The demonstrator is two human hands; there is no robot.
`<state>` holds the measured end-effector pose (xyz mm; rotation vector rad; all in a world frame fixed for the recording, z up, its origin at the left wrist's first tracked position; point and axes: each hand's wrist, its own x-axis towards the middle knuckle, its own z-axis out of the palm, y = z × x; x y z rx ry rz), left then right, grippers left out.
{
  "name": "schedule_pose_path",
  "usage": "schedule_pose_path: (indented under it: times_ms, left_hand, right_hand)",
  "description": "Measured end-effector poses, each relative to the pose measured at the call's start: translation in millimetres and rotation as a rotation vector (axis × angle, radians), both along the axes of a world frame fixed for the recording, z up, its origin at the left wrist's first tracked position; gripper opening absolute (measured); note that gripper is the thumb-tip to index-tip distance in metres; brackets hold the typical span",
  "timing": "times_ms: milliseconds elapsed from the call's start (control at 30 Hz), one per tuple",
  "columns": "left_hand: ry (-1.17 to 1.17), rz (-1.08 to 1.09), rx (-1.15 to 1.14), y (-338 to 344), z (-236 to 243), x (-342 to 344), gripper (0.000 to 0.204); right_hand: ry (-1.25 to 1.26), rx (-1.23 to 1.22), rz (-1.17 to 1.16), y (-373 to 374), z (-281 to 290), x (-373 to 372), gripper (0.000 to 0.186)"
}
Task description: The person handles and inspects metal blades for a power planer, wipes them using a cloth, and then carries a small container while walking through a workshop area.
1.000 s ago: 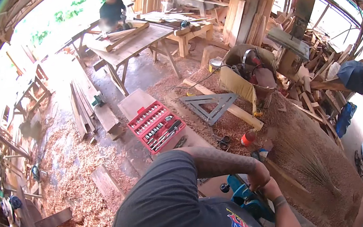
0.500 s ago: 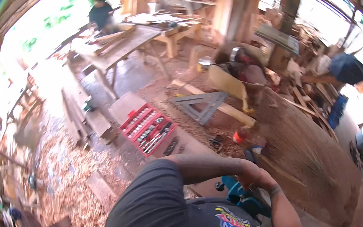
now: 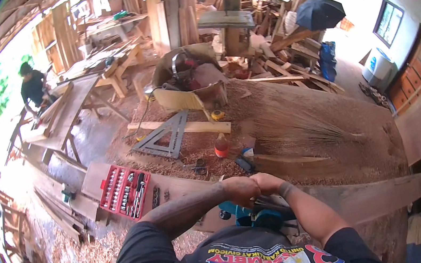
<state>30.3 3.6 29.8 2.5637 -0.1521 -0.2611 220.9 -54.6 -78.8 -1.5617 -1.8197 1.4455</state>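
Note:
A teal power planer (image 3: 257, 217) with a dark knob (image 3: 225, 215) lies close against the front of my dark shirt, partly hidden by my hands. Above it my left hand (image 3: 241, 190) and my right hand (image 3: 270, 182) meet, both with fingers curled. Whatever they grip is covered by the hands. Under and beside the planer runs a long wooden board (image 3: 370, 198). Just beyond my hands lie a small dark blue item (image 3: 246, 164) and a bottle with an orange-red band (image 3: 221, 146).
An open red socket set (image 3: 123, 191) rests on a plank to the left. Farther back lie a metal triangle square (image 3: 166, 140), a tape measure (image 3: 217, 115) and a cluttered chair (image 3: 179, 98). A co-worker (image 3: 35, 91) stands at a far-left bench. Scrap wood (image 3: 287, 61) is heaped behind.
My view has swung to the right, so the socket set, square and co-worker appear farther left. My hands stay together over the planer.

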Motion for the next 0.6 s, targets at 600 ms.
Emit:
schedule_pose_path:
  times_ms: [600]
  left_hand:
    - [0.148, -0.055, 0.137, 15.6, 9.1, 12.6, 0.025]
  right_hand:
    - [-0.029, 0.104, 0.101, -5.5, 9.9, -0.4, 0.032]
